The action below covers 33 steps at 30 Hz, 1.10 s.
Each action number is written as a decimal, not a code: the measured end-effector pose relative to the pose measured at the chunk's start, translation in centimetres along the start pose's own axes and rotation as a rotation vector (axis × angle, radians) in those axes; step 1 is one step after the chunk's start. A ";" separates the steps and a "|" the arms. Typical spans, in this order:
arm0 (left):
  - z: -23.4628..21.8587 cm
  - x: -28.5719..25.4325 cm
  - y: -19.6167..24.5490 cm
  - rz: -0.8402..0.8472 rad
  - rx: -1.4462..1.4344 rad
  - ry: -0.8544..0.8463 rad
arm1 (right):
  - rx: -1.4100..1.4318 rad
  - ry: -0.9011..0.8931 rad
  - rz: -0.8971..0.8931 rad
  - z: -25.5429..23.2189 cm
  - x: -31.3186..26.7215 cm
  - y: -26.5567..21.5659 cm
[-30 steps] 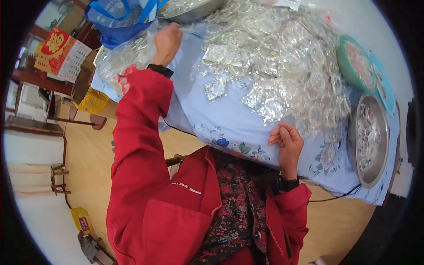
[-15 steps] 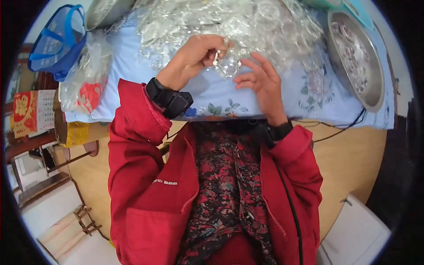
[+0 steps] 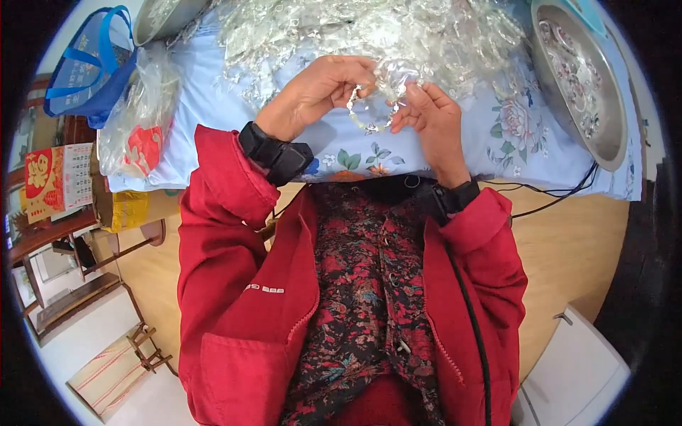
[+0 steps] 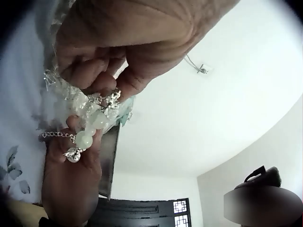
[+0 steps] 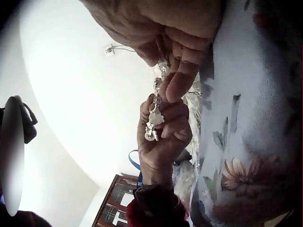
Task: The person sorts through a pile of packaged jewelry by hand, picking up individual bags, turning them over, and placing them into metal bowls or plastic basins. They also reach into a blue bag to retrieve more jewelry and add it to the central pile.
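A bracelet of silver links, charms and pale green beads [image 4: 84,139] hangs in a loop between my two hands, over the front part of the table. My left hand [image 3: 316,92] pinches one side of the loop [image 3: 352,106] between thumb and curled fingers. On its other side, my right hand [image 3: 437,135] grips the bracelet with thumb and fingertips. Seen from the right wrist, silver pieces [image 5: 156,118] dangle below my fingers. Behind the hands lies a large heap of clear plastic packets [image 3: 376,32], partly overlapped by the fingers.
A metal basin [image 3: 614,135] of small trinkets stands at the right. At the left are a blue bag [image 3: 89,71] and a clear plastic bag [image 3: 153,92]. A flowered blue cloth [image 3: 213,121] covers the table; black cables [image 3: 550,192] hang at its front edge.
My left hand has come from the back left, beside the blue bag, to the middle. The bracelet appears in it, and the right hand has moved inward and taken the other side.
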<state>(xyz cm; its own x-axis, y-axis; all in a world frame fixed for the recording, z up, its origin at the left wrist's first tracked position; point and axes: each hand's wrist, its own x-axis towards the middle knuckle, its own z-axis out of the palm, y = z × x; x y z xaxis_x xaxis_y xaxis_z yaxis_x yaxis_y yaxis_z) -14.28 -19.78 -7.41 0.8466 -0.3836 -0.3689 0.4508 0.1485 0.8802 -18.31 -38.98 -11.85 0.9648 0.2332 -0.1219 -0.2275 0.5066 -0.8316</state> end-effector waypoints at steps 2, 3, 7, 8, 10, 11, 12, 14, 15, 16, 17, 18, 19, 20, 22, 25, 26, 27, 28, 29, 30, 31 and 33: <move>-1.0 0.0 0.1 -0.001 0.005 -0.082 | -0.012 0.039 -0.003 0.1 0.0 -0.1; -1.4 0.0 0.3 -0.002 0.010 -0.123 | -0.013 0.035 -0.003 0.1 0.0 -0.1; -2.0 -0.2 0.9 0.064 0.015 -0.114 | -0.039 0.055 -0.023 0.1 -0.1 0.0; -2.1 -0.3 1.0 0.066 0.016 -0.109 | -0.053 0.080 -0.020 0.2 -0.2 0.0; -2.3 -0.4 1.5 0.116 -0.067 -0.099 | -0.080 0.125 -0.019 0.4 -0.2 -0.1; -2.3 -0.5 1.6 0.140 -0.108 -0.094 | -0.077 0.118 -0.019 0.5 -0.3 -0.1; -2.5 -0.5 1.7 0.146 -0.104 -0.089 | -0.082 0.128 -0.012 0.6 -0.4 -0.1; -3.0 -0.2 1.5 0.142 -0.176 -0.089 | -0.094 0.144 -0.006 0.7 -0.1 -0.3; -3.0 -0.2 1.6 0.138 -0.213 -0.091 | -0.093 0.136 -0.011 0.7 0.0 -0.3; -3.1 -0.1 1.7 0.142 -0.210 -0.089 | -0.094 0.125 -0.011 0.7 0.0 -0.3; -3.0 -0.1 1.7 0.143 -0.221 -0.086 | -0.096 0.115 -0.011 0.6 0.0 -0.2; -2.9 -0.1 1.7 0.145 -0.232 -0.082 | -0.098 0.105 -0.009 0.4 -0.1 -0.3; -2.9 -0.3 1.7 0.152 -0.243 -0.070 | -0.099 0.092 -0.009 0.3 -0.4 -0.5; -2.6 -0.9 1.8 0.173 -0.239 -0.044 | -0.150 0.151 0.012 0.5 -0.7 -0.8; -2.3 -2.4 2.4 0.220 -0.098 -0.033 | -0.252 0.176 -0.004 1.1 -0.4 -0.6; -4.7 -3.7 3.2 0.259 -0.143 -0.059 | -0.253 0.133 -0.003 1.0 -0.3 -0.2; -5.2 -4.5 3.5 0.270 -0.150 -0.036 | -0.213 0.173 0.022 0.9 -0.4 -0.3; -5.6 -5.1 3.9 0.287 -0.175 -0.014 | -0.221 0.159 0.027 0.9 -0.4 -0.3; -5.9 -5.7 4.3 0.303 -0.200 0.002 | -0.219 0.155 0.010 1.0 -0.4 -0.3; -6.3 -6.2 4.6 0.316 -0.221 0.016 | -0.215 0.154 -0.009 1.0 -0.5 -0.2; -6.7 -6.5 4.7 0.322 -0.221 0.018 | -0.207 0.154 -0.029 1.0 -0.5 -0.1; -7.2 -6.7 4.7 0.327 -0.235 0.041 | -0.207 0.148 -0.034 1.0 -0.5 0.0; -8.2 -7.2 4.7 0.335 -0.263 0.086 | -0.188 0.140 -0.043 0.8 -0.4 0.0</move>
<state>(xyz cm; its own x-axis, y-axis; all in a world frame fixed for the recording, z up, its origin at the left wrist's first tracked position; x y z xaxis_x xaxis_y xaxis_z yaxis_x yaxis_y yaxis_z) -15.97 -8.85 -3.05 0.9738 -0.1994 -0.1090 0.1945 0.4833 0.8536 -18.82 -38.35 -11.37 0.9850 0.0911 -0.1469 -0.1697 0.3475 -0.9222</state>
